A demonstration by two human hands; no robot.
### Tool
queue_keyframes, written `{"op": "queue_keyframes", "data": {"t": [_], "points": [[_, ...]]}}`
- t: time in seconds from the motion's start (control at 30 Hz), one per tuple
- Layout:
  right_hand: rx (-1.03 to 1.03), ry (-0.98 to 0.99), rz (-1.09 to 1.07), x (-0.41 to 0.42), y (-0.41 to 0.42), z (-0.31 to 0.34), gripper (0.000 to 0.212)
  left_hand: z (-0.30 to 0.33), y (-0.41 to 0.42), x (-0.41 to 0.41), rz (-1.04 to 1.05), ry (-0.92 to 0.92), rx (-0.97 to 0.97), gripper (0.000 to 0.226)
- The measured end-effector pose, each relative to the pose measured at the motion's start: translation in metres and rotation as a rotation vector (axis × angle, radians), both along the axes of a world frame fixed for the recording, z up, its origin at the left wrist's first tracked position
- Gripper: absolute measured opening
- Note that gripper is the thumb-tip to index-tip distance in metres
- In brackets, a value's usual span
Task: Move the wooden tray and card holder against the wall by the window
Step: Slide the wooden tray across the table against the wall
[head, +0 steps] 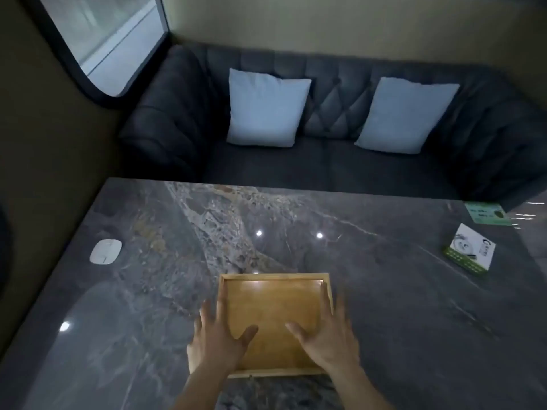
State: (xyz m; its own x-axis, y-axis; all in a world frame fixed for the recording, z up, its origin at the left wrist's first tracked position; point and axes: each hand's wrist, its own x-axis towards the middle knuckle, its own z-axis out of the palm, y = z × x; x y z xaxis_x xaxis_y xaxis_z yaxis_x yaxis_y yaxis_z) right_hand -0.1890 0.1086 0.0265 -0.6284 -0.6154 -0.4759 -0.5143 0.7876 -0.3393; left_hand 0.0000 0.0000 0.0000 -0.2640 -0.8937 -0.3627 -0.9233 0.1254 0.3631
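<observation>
A shallow empty wooden tray [273, 306] lies on the grey marble table [384, 291] near its front edge. My left hand [217, 340] is over the tray's left rim and my right hand [327, 332] over its right rim, both with fingers spread and thumbs over the tray floor. Neither hand has closed around the tray. A card holder [470, 253] with a green base and a white printed card stands far right on the table. The window [106, 39] is set in the wall at the upper left.
A small white rounded device [105, 251] lies near the table's left edge, beside the left wall. A green card [487, 213] lies flat at the far right corner. Behind the table stands a dark tufted sofa [325, 167] with two pale cushions.
</observation>
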Motion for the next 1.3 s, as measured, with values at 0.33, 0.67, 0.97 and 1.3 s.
{"op": "queue_keyframes", "data": {"t": [0.33, 0.67, 0.97, 1.3], "points": [[0.178, 0.084, 0.012, 0.010, -0.010, -0.022, 0.115, -0.018, 0.001, -0.010, 0.028, -0.084, 0.078, 0.118], [0.247, 0.157, 0.070, 0.022, -0.026, -0.023, 0.109, -0.019, -0.004, 0.004, 0.016, -0.087, 0.032, 0.098], [0.162, 0.240, 0.246, 0.065, -0.083, -0.012, 0.111, -0.003, -0.035, 0.062, 0.188, -0.058, -0.018, 0.097], [0.060, 0.244, 0.599, 0.153, -0.179, -0.001, 0.102, 0.007, -0.060, 0.163, 0.526, -0.046, -0.043, 0.106]]}}
